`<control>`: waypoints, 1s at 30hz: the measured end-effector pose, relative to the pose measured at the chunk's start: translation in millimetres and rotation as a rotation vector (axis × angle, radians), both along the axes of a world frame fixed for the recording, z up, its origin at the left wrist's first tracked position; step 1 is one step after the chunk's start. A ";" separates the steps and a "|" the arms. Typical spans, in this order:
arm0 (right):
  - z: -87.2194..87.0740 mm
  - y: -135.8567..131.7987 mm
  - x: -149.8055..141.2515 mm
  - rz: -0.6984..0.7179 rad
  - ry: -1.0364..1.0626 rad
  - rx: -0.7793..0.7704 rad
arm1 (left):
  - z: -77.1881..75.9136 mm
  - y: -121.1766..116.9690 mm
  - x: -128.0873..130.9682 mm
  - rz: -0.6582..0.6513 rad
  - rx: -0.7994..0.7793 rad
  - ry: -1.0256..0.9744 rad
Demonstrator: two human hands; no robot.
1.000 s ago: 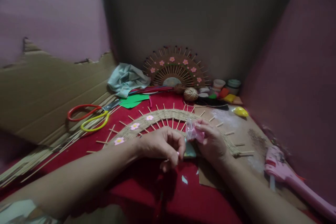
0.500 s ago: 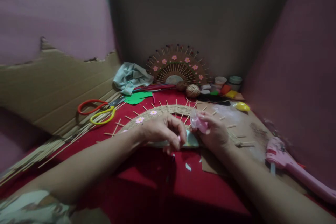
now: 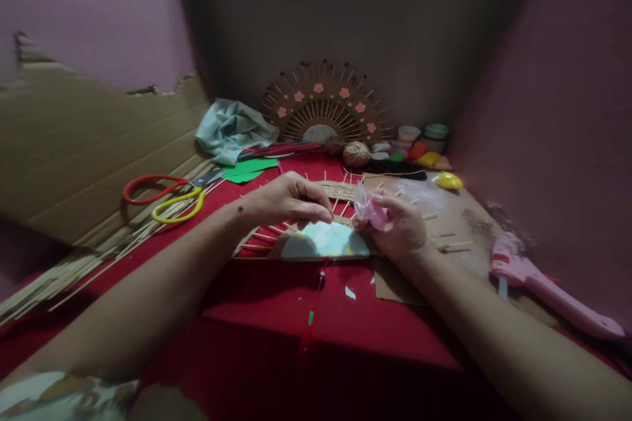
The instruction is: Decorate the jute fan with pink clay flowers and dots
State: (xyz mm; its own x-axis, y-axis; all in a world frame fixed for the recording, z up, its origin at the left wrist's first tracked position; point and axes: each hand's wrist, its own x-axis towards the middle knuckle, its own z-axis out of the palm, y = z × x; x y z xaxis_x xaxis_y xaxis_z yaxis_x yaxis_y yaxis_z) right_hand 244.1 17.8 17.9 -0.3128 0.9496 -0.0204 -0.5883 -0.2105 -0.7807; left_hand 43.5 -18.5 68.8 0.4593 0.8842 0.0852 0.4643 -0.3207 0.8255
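Your left hand hangs over the woven fan, palm down, thumb and fingertips drawn together; light is dim there, so I can't tell whether anything small sits between them. Your right hand grips a clear plastic packet with pink stuff inside, pinched between thumb and fingers, at the fan's right side.

The fan lies flat on red cloth, straight edge toward you, thin sticks radiating from a pale half-disc through the woven band. Your left hand and forearm cover much of its left part. Its right end reaches over a cardboard sheet.

Left of you: scissors with red and yellow handles, blades near green paper; a bundle of pale sticks alongside. Far side: a second fan with pink flowers stands upright, a twine ball in front of it. Right: yellow packet on the cardboard; pink glue gun beyond your right forearm.
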 end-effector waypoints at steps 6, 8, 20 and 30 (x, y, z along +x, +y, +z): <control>-2.1 2.3 0.4 -0.014 -0.006 -0.004 | -18.0 7.9 4.8 -0.107 0.438 0.440; -2.4 2.5 0.4 -0.011 -0.005 -0.010 | -19.6 7.7 4.2 -0.132 0.470 0.492; -3.8 3.4 2.3 0.019 0.021 -0.067 | -22.1 8.1 -10.7 -0.131 0.229 0.455; -1.3 1.8 1.5 0.059 -0.012 -0.072 | -18.0 2.5 -3.8 -0.034 0.194 0.566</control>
